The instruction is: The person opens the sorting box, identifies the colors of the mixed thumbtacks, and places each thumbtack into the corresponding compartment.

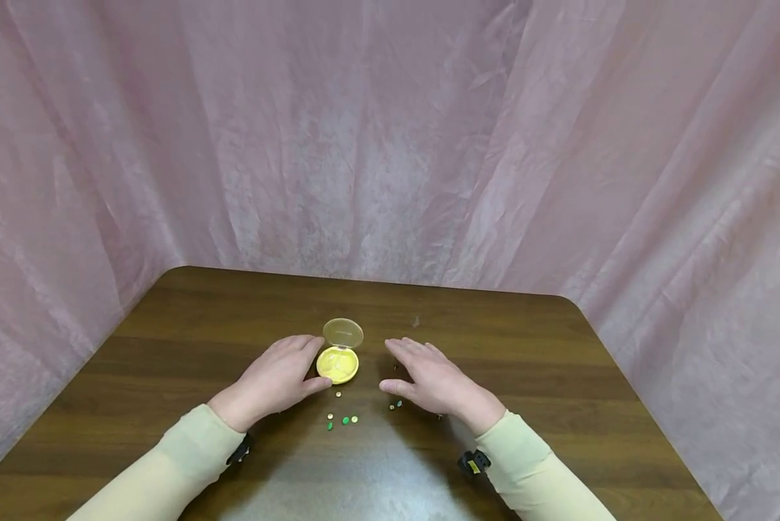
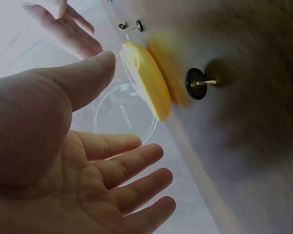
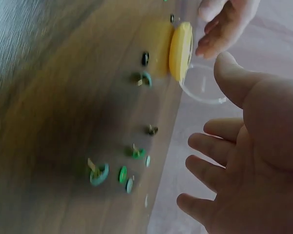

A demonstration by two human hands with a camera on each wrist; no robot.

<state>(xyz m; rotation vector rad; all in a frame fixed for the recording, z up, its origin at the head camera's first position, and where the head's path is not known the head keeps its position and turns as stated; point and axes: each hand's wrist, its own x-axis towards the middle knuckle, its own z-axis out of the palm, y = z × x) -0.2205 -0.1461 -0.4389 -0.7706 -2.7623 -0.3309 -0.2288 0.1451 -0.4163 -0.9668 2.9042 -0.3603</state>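
A round yellow case stands on the table with its clear hinged lid raised at the back. In the left wrist view the yellow case shows edge-on, just past the fingertips. My left hand is at its left side, fingers extended and thumb near the front rim, with nothing in the palm. Some way to the right, my right hand spreads its fingers over the table, also holding nothing. Thumbtacks lie about, among them a dark-rimmed thumbtack and a teal thumbtack.
Several green and gold thumbtacks are scattered in front of the case, and others lie beneath the right hand, such as a green thumbtack. The brown wooden table has pink curtains behind and at its sides.
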